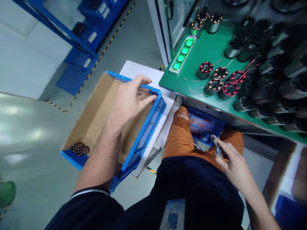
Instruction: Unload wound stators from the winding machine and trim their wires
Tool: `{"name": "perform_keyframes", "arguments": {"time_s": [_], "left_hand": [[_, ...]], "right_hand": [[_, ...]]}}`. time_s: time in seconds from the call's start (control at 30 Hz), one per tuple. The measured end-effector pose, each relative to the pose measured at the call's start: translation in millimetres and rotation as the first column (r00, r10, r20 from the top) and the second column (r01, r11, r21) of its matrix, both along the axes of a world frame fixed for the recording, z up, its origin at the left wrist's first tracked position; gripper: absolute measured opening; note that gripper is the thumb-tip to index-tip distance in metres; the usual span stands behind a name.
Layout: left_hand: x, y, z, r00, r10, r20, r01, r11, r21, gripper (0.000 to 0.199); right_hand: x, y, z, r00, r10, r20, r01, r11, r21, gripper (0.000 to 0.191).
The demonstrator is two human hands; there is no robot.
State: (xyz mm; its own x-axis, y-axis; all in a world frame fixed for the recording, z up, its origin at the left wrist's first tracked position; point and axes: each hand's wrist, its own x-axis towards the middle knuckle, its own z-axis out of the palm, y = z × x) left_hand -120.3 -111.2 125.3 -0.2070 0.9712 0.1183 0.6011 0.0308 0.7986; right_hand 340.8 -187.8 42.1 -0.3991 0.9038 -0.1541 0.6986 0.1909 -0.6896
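Note:
My left hand (129, 99) is over the far right corner of a blue bin (134, 158) lined with cardboard. Its thumb and index finger are spread apart. A small dark and reddish bit shows beside the thumb tip, mostly hidden. In the bin's near left corner lie a few motor stators (80, 149). Above my lap, my right hand (231, 161) is closed around blue-handled wire cutters (217, 147), jaws pointing forward. On the green bench top to the right stand stators with red windings (205, 70) and copper ones (214, 86), loose wire ends sticking out.
Many more stators crowd the right of the green bench (199, 54). A strip of lit green buttons (183, 54) sits on its left side. Under the bench edge, a blue tray (203, 126) holds wire clippings. A blue rack with bins (88, 35) stands far left.

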Motion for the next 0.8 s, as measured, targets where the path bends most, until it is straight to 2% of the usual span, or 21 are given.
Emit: {"name": "perform_keyframes", "arguments": {"time_s": [0.1,0.17,0.23,0.3,0.4,0.47,0.53,0.6,0.63,0.67,0.7,0.73,0.8], "left_hand": [[39,30,29.5,0.990,-0.139,0.026,0.134,0.981,0.143,0.056],[63,61,33.8,0.963,-0.270,0.007,0.263,0.945,0.196,0.054],[81,94,26.7,0.933,-0.358,-0.032,0.355,0.905,0.235,0.049],[91,123,13.9,0.921,-0.385,-0.059,0.387,0.888,0.247,0.048],[95,150,-0.7,0.950,-0.312,-0.025,0.308,0.917,0.255,0.053],[94,157,-0.8,0.958,-0.286,0.000,0.275,0.922,0.274,0.055],[93,151,7.6,0.954,-0.293,-0.058,0.297,0.911,0.288,0.056],[96,130,21.5,0.948,-0.258,-0.187,0.306,0.900,0.311,0.050],[102,113,29.0,0.945,-0.212,-0.250,0.292,0.892,0.345,0.042],[109,94,35.9,0.942,-0.190,-0.277,0.292,0.871,0.395,0.025],[120,73,41.5,0.948,-0.187,-0.257,0.283,0.865,0.414,0.014],[132,50,45.6,0.942,-0.242,-0.233,0.328,0.811,0.485,0.015],[160,7,47.8,0.928,-0.355,-0.110,0.357,0.774,0.523,0.026]], "right_hand": [[-11,3,6.8,0.999,0.013,-0.029,-0.013,1.000,-0.006,0.061],[-17,3,12.3,0.998,0.037,-0.054,-0.037,0.999,-0.002,0.061],[-19,1,18.3,0.996,0.046,-0.080,-0.046,0.999,0.009,0.060],[-16,-2,23.4,0.995,0.036,-0.098,-0.035,0.999,0.018,0.060],[-5,-8,25.3,0.995,-0.007,-0.100,0.010,1.000,0.030,0.060],[4,-11,22.5,0.993,-0.042,-0.109,0.047,0.998,0.038,0.060],[10,-15,18.7,0.990,-0.073,-0.123,0.078,0.996,0.039,0.060],[13,-19,16.7,0.985,-0.102,-0.137,0.108,0.993,0.038,0.059],[13,-22,17.3,0.982,-0.119,-0.144,0.125,0.991,0.039,0.058],[13,-24,19.1,0.978,-0.136,-0.160,0.145,0.989,0.043,0.058],[12,-27,22.4,0.971,-0.153,-0.185,0.166,0.985,0.053,0.057],[11,-30,27.0,0.960,-0.173,-0.220,0.193,0.979,0.069,0.057],[8,-34,39.7,0.933,-0.206,-0.294,0.248,0.962,0.113,0.055]]}}
